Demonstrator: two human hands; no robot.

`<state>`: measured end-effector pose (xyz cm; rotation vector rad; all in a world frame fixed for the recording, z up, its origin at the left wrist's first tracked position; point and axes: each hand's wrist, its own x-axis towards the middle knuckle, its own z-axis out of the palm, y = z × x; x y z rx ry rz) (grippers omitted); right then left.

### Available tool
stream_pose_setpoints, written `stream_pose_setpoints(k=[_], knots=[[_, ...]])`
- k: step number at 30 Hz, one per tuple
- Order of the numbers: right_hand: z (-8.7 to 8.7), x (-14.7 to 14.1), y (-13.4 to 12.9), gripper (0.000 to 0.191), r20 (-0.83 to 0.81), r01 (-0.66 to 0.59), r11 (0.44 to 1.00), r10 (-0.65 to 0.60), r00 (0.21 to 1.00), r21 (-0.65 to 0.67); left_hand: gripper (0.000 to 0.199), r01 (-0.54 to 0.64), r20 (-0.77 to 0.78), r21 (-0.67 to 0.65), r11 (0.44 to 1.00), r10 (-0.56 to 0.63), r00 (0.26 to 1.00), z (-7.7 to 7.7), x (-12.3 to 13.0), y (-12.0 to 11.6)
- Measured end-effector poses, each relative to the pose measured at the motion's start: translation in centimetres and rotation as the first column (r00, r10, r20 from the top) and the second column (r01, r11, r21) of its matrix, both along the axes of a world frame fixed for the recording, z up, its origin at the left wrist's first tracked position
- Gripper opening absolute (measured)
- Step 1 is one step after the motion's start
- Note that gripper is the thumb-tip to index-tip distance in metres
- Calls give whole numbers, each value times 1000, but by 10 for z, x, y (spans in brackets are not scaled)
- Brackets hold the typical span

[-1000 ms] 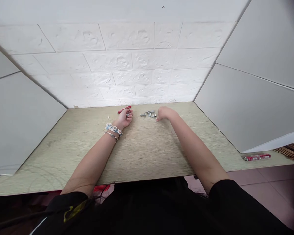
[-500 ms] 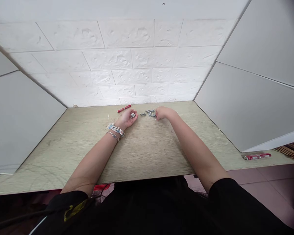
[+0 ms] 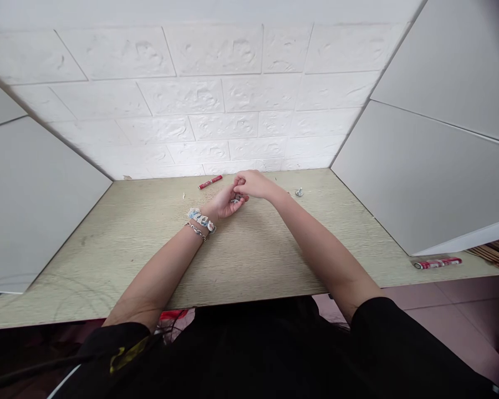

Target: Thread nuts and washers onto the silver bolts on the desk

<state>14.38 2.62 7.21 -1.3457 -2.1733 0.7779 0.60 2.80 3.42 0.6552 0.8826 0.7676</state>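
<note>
"Since only the head view is given to us, what has just changed in it?"

"Half a second ago my right hand (image 3: pixel 253 184) was at a small metal pile; now it has come over to my left hand (image 3: pixel 225 204). My hands cover the place of that pile, so I cannot tell what remains there. I judge that the work is now at my palm."

"And how are your fingers?"

"The left fingers are half curled, palm upward, like a small bowl, and metal parts (image 3: pixel 236 200) lie inside. The right fingers are bent just over them; whether they pinch something, I cannot tell."

"Which materials and shapes do you notice?"

"These parts are grey and shiny, too small for telling each shape. To the right, apart, stands one metal piece (image 3: pixel 299 192) with a round base and a thin stem. Beyond my left hand, a slim red cylinder (image 3: pixel 210 182) lies on the surface (image 3: pixel 266 249), which has pale, fine grain. The wall (image 3: pixel 241 94) is white, with raised brick pattern."
</note>
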Motion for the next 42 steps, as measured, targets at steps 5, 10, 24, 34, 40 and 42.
stream_pose_setpoints(k=[5, 10, 24, 34, 40, 42], knots=[[-17, 17, 14, 18, 202, 142, 969, -183, 962, 202, 30, -121, -3, -33, 992, 121, 993, -4, -3, 4], [-34, 28, 23, 18, 464, 96, 983, -160, 871, 157, 24, -224, 32, -46, 974, 225, 974, -9, -4, 9], [-31, 19, 11, 14, 82, 120, 948, -150, 985, 295, 20, -3, 30, -1, 1000, 3, 1000, -11, -9, 8], [-81, 9, -42, 9, -265, 100, 927, -1, 964, 362, 42, -33, -71, 200, 979, 48, 996, -15, 10, -27], [-83, 12, -36, 11, -225, 111, 887, -8, 974, 449, 38, 15, -100, 346, 938, 21, 995, -18, 8, -36], [-82, 13, -37, 13, -203, 110, 874, -13, 979, 473, 38, 3, -97, 378, 926, 36, 995, -21, 9, -36]])
